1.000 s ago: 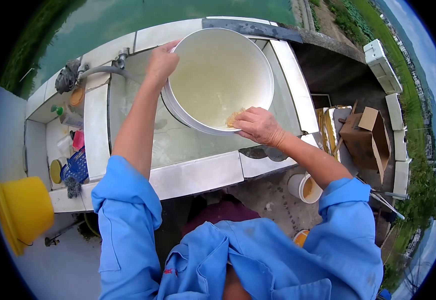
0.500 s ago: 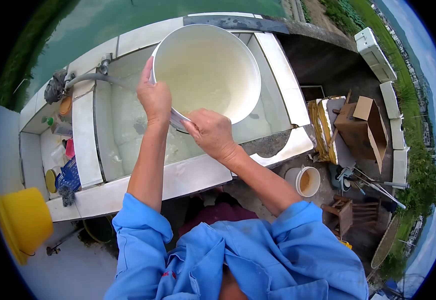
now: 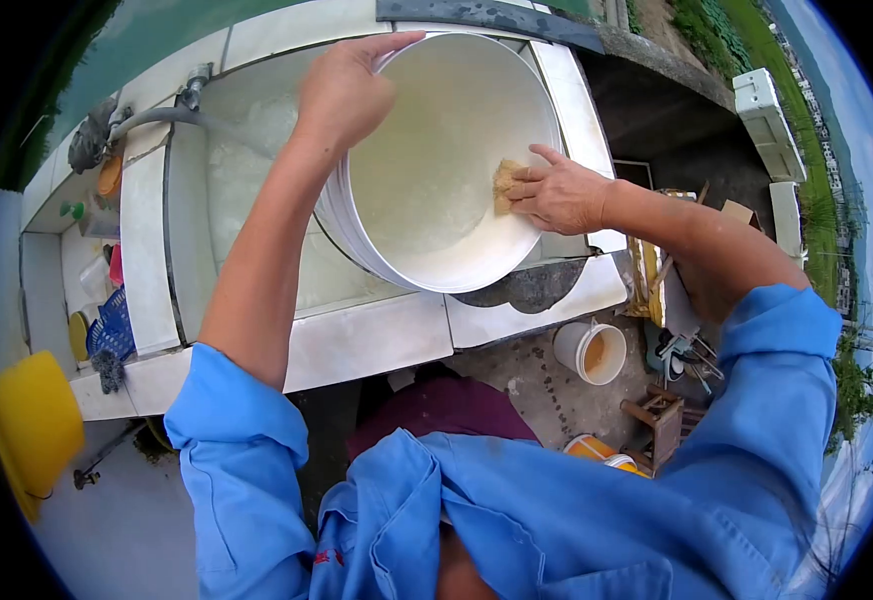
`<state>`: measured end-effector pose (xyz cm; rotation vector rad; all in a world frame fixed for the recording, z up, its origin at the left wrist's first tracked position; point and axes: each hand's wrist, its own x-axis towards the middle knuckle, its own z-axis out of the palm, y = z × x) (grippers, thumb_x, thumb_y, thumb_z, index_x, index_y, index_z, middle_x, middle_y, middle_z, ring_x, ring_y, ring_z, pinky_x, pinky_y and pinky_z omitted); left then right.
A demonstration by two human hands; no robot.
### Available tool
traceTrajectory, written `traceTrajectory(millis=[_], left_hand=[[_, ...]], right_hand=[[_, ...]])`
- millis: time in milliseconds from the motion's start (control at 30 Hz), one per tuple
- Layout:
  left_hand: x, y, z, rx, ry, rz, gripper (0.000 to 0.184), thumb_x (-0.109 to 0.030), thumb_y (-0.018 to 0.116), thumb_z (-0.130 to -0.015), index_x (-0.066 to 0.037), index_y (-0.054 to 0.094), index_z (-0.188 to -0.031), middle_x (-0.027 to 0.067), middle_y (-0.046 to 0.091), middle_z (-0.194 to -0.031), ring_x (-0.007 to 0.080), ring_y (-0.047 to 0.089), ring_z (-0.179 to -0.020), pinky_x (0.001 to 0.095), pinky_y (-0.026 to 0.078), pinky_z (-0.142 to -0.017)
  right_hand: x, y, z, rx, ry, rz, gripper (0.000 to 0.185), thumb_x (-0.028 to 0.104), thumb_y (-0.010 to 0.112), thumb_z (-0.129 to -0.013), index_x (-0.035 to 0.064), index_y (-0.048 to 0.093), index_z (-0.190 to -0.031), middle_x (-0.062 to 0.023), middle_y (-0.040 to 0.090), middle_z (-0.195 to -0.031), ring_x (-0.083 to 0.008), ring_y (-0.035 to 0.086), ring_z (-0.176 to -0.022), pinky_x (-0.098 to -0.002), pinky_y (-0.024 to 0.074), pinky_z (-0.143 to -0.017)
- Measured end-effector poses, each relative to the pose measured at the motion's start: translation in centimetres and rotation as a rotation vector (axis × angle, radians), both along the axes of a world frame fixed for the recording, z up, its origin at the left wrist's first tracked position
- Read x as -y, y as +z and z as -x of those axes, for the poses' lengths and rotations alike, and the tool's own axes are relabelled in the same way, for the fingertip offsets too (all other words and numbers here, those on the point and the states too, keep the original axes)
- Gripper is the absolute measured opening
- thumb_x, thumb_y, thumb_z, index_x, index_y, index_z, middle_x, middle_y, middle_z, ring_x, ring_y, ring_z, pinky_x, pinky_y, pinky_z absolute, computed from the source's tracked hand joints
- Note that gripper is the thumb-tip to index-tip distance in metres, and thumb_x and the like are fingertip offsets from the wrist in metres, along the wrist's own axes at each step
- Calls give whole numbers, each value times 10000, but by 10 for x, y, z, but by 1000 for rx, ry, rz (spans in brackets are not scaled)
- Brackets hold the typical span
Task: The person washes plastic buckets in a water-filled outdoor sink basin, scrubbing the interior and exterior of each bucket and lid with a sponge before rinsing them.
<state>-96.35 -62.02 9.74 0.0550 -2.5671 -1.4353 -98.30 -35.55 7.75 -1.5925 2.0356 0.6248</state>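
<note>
A large white bucket is tilted toward me over the water-filled tiled basin, with cloudy liquid inside. My left hand grips its rim at the upper left. Inside the bucket's right side, my right hand holds a yellowish-brown sponge against the wall. The thumb of that hand is raised and its fingertips press on the sponge.
A grey hose runs into the basin at the left. A yellow bucket and a blue basket are at far left. Below right stand a small white bucket and a wooden stool.
My left hand has moved up along the bucket's rim. My right hand has gone from the rim's lower left to the inner right side, where the sponge now shows. The bucket has turned and shifted right.
</note>
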Motion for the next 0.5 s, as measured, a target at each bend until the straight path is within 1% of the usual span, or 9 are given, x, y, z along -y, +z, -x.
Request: traceTrajectory(millis=[33, 100, 200, 267, 333, 400, 433, 467, 500], left_hand=[[-3, 0, 3, 3, 5, 0, 402, -15, 555, -717, -127, 614, -1099, 48, 665, -890, 98, 605, -763, 228, 465, -702], [-8, 3, 7, -19, -65, 122, 390, -39, 569, -724, -136, 613, -1099, 45, 668, -877, 103, 610, -743, 236, 470, -701], [-13, 10, 6, 36, -21, 174, 408, -10, 542, -718, -147, 616, -1095, 53, 668, -892, 109, 617, -741, 234, 470, -700], [-13, 3, 7, 4, 2, 135, 415, 4, 528, -716, -148, 617, -1092, 57, 668, -901, 111, 618, -753, 233, 469, -707], [-15, -1, 4, -27, 12, 102, 423, 18, 514, -714, -148, 619, -1088, 60, 668, -910, 112, 620, -765, 233, 467, -714], [-19, 0, -4, -60, 63, 44, 432, 38, 494, -709, -141, 622, -1081, 64, 662, -947, 112, 617, -805, 229, 463, -729], [-20, 0, -8, -60, 56, 48, 432, 38, 494, -709, -141, 622, -1081, 64, 662, -947, 112, 617, -805, 229, 463, -729], [-20, 0, -12, -97, 90, 18, 436, 44, 487, -705, -136, 623, -1078, 61, 658, -963, 112, 613, -828, 228, 459, -742], [-20, 1, -15, -134, 120, -11, 440, 50, 481, -701, -130, 624, -1075, 58, 655, -978, 111, 609, -852, 226, 456, -755]], right_hand=[[0, 0, 36, -246, 250, -38, 304, 190, 502, -805, 149, 597, -1090, 17, 529, -1188, -179, 349, -1229, -471, 115, -1058], [25, -2, 81, -629, 486, 27, 364, 159, 485, -797, 104, 558, -1149, -5, 470, -1261, -191, 294, -1251, -358, 175, -1047], [27, -26, 76, -746, 471, 98, 379, 164, 483, -794, 77, 545, -1158, -37, 450, -1281, -216, 291, -1254, -323, 210, -1027], [21, -46, 47, -517, 217, 54, 374, 151, 450, -800, 2, 540, -1131, -83, 446, -1279, -255, 309, -1242, -340, 246, -1006], [12, -79, 0, -243, -116, 196, 387, 136, 420, -806, -12, 509, -1152, -114, 472, -1233, -270, 348, -1215, -347, 282, -987], [34, -82, -48, 88, -392, 162, 372, 114, 424, -806, 8, 499, -1154, -151, 474, -1217, -305, 429, -1135, -377, 322, -965], [47, -92, -69, 222, -487, 422, 303, 135, 436, -806, 9, 511, -1071, -154, 514, -1119, -309, 459, -1082, -384, 383, -896], [68, -82, -85, 433, -639, 565, 287, 146, 424, -819, 11, 519, -1054, -164, 507, -1119, -324, 459, -1070, -389, 373, -906], [90, -57, -91, 684, -825, 565, 279, 142, 428, -813, 15, 522, -1042, -167, 520, -1100, -334, 459, -1075, -381, 378, -898]])
